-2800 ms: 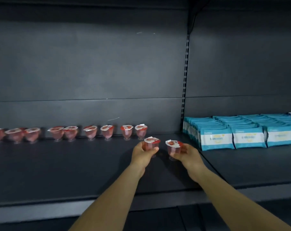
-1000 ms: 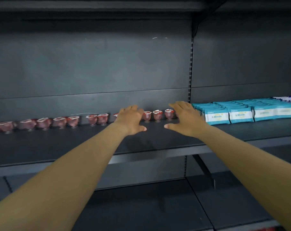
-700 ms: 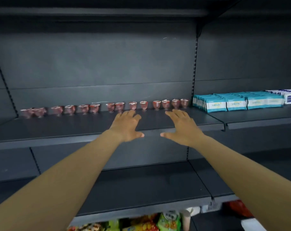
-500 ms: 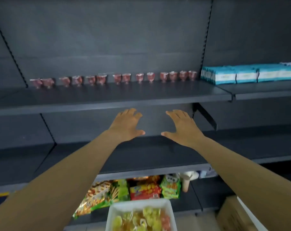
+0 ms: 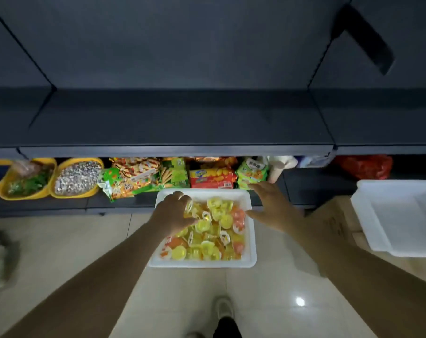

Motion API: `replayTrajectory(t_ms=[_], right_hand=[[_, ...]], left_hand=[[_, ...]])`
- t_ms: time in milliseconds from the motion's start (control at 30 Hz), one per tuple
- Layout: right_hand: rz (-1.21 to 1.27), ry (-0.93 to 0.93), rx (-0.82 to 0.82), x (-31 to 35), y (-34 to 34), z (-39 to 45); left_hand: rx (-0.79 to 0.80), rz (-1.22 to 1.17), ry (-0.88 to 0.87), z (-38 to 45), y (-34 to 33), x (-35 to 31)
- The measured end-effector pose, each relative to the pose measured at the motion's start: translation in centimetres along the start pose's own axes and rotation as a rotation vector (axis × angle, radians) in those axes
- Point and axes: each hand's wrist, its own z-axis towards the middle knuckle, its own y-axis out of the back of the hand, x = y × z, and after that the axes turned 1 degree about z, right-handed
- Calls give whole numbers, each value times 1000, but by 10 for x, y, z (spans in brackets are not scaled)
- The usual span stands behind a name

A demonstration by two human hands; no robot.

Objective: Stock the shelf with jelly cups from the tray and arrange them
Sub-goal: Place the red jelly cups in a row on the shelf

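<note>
The jelly cups, mostly yellow with a few orange and red ones, lie in a loose heap inside a white tray. The tray stands on the pale tiled floor, just in front of the lowest level of the dark shelf.

The left hand is over the left part of the tray, palm down, and its fingers reach into the cups at the back left corner. The fingers look a little bent, but it is not possible to tell if they already grip a cup. The right hand is above the right edge of the tray with fingers spread and straight, and it holds nothing.

Behind the tray, under the dark shelf board, there are colourful snack packets in green, red and orange. To the left of them stand 2 yellow bowls with small goods inside. To the right of the tray there is a brown cardboard box, and a second white tray rests beside it. At the bottom, 1 shoe of the person is seen on the floor.
</note>
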Motion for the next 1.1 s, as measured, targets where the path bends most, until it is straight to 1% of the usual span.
replayTrajectory(t_ms=[133, 267, 433, 600, 767, 967, 1100], right_hand=[[57, -36, 116, -29, -66, 21], [133, -62, 246, -53, -129, 45], [208, -98, 404, -84, -197, 74], [187, -164, 534, -111, -249, 102], [127, -165, 585, -122, -282, 118], [61, -68, 560, -126, -292, 122], [36, -24, 528, -128, -301, 121]], left_hand=[[94, -153, 139, 20, -76, 33], [135, -270, 278, 45, -140, 65], [151, -381, 398, 85, -201, 95], [100, -457, 497, 122, -240, 113], [91, -530, 548, 142, -260, 129], [193, -587, 632, 152, -284, 156], [154, -665, 662, 156, -293, 160]])
